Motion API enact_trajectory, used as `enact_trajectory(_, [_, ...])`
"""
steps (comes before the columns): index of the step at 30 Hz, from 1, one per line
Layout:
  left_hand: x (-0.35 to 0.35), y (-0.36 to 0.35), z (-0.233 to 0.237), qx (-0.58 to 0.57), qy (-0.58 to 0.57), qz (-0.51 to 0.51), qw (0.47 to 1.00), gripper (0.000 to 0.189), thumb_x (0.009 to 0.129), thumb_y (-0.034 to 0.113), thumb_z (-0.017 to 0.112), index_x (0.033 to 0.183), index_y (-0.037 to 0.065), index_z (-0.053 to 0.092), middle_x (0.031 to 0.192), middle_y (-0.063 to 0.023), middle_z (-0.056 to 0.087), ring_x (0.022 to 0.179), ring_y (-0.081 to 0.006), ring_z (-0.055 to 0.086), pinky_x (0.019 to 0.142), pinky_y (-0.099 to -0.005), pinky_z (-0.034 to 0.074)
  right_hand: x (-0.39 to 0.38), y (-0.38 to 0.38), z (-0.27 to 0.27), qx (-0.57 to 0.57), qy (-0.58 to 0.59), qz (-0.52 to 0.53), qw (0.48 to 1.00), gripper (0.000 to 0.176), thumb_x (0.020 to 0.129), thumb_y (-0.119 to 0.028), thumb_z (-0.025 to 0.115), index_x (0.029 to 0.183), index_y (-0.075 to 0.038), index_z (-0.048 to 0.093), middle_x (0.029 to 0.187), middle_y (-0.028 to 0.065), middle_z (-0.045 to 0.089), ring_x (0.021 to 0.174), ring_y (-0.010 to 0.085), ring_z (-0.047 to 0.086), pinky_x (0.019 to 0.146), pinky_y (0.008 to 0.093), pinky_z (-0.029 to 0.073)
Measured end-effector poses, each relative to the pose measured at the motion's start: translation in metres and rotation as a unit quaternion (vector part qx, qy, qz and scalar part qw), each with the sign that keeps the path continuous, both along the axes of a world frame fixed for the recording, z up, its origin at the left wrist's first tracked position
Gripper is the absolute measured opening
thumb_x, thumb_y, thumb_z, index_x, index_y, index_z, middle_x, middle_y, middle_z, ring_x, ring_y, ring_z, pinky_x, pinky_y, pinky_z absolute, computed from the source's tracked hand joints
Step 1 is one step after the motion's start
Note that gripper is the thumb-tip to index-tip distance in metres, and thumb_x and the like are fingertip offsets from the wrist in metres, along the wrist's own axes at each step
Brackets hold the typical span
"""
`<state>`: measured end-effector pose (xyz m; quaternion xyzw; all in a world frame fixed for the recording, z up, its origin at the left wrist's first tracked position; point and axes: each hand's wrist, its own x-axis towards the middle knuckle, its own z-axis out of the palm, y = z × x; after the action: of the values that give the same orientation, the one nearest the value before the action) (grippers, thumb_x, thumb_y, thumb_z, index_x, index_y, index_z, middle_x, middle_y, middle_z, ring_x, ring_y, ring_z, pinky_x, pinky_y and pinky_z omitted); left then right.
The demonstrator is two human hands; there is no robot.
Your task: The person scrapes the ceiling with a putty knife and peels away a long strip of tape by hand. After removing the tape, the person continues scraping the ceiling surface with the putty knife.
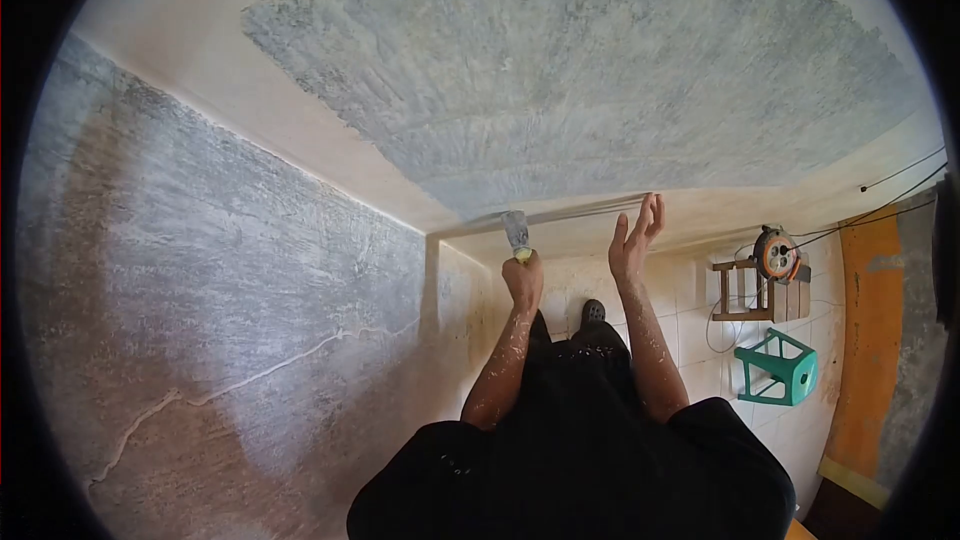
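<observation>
We record the scraper [516, 232] near mid-frame, its blade set against the lower edge of the grey plastered surface [560, 70] at its 12 o'clock. The left hand [523, 280] is clenched round the scraper's yellow handle. At 3 o'clock the right hand [630, 250] is open, fingers spread, holding nothing; whether it touches the surface we cannot tell. Further toward 3 o'clock an orange cable reel [776, 253] sits on a wooden stool [745, 292], and a green stool [780, 368] is at 4 o'clock.

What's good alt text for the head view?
The left hand holds a putty knife to a grey-skimmed wall; the right hand is open beside it. A green stool and cable reel stand nearby.
</observation>
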<state>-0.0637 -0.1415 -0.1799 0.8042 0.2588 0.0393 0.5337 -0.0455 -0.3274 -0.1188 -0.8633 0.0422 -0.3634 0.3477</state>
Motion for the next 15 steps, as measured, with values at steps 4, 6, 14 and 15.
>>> enact_trajectory(4, [-0.009,0.002,-0.009,0.039,0.008,0.005,0.999,0.029,0.078,0.017,0.062,0.063,-0.008,0.06,0.055,-0.0216,0.059,0.055,-0.0296,0.064,0.052,-0.0419,0.043,-0.007,-0.005,-0.001,0.003,0.015,0.02,1.0,0.057,0.095,-0.009,0.049,0.146,-0.002,0.023,0.146,0.0218,0.012,0.129,0.0371,0.03,0.102,0.0476,0.035])
enact_trajectory(6, [-0.003,0.001,-0.019,0.046,-0.027,0.017,0.998,0.029,0.078,0.017,0.062,0.063,-0.008,0.06,0.055,-0.0214,0.059,0.055,-0.0287,0.063,0.052,-0.0419,0.043,-0.002,-0.004,0.003,0.0,-0.013,0.025,1.0,0.058,0.095,-0.008,0.049,0.146,-0.002,0.023,0.145,0.0221,0.014,0.129,0.0377,0.03,0.102,0.0475,0.036])
enact_trajectory(14, [0.001,0.006,-0.017,-0.027,0.06,0.035,0.997,0.03,0.078,0.02,0.063,0.068,-0.009,0.062,0.061,-0.0226,0.062,0.06,-0.0343,0.065,0.055,-0.042,0.045,-0.016,-0.012,0.005,0.016,0.031,0.101,0.994,0.038,0.09,-0.005,0.055,0.128,-0.001,0.046,0.127,0.0216,0.041,0.116,0.0357,0.044,0.094,0.044,0.04])
enact_trajectory(15, [0.006,0.005,-0.019,-0.065,0.074,0.036,0.994,0.031,0.078,0.02,0.063,0.069,-0.009,0.062,0.061,-0.023,0.062,0.062,-0.0353,0.065,0.056,-0.042,0.046,-0.014,-0.015,0.003,0.01,0.045,0.128,0.991,0.034,0.09,-0.005,0.056,0.123,-0.001,0.049,0.122,0.0211,0.046,0.112,0.0351,0.047,0.091,0.0428,0.043])
